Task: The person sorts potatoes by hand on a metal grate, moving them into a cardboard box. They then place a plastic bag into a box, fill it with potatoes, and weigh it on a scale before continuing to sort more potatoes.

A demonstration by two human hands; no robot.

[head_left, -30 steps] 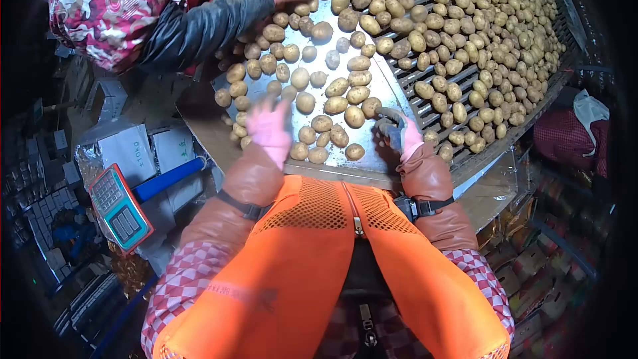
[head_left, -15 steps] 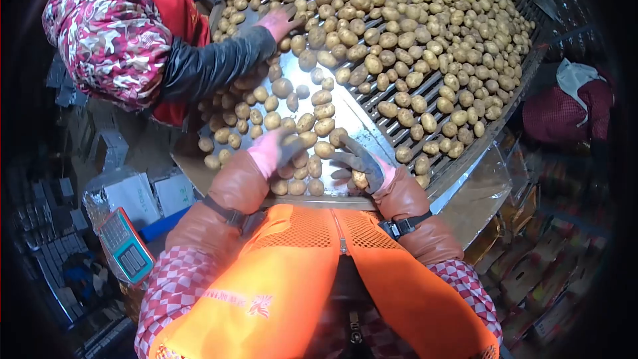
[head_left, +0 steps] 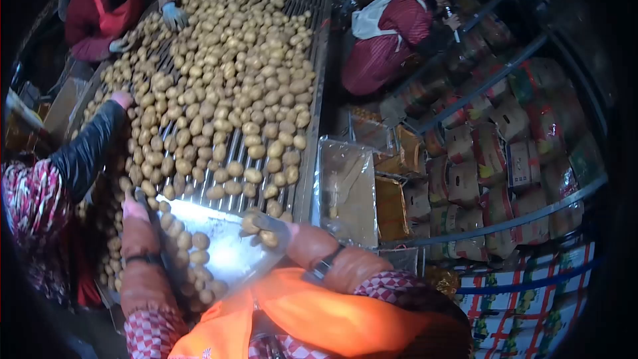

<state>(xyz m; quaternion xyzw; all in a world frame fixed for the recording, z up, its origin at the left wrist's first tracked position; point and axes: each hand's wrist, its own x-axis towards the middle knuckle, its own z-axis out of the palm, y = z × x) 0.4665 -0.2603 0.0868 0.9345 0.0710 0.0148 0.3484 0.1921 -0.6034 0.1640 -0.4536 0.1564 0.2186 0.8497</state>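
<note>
My right hand (head_left: 278, 228), in a grey-and-pink glove, is closed around potatoes (head_left: 268, 238) above the right side of a shiny metal plate (head_left: 222, 229). My left hand (head_left: 136, 206) reaches forward along the plate's left side, among potatoes; its fingers are partly hidden and blurred. A cluster of potatoes (head_left: 199, 257) lies on the plate between my arms. Beyond the plate, a thick spread of potatoes (head_left: 232, 73) covers a slatted roller table (head_left: 229, 153).
A co-worker's dark sleeve (head_left: 90, 149) reaches in from the left. Another co-worker's gloved hand (head_left: 175, 16) is at the far left of the potatoes. Right of the table stand a plastic-lined carton (head_left: 347, 189) and stacked boxes (head_left: 488, 153). A person with a white bag (head_left: 375, 16) is farther back.
My view has swung to the right, bringing the boxes into sight. My left hand has moved forward along the plate's left side. Potatoes are in my right hand, which stays near the plate's right side.
</note>
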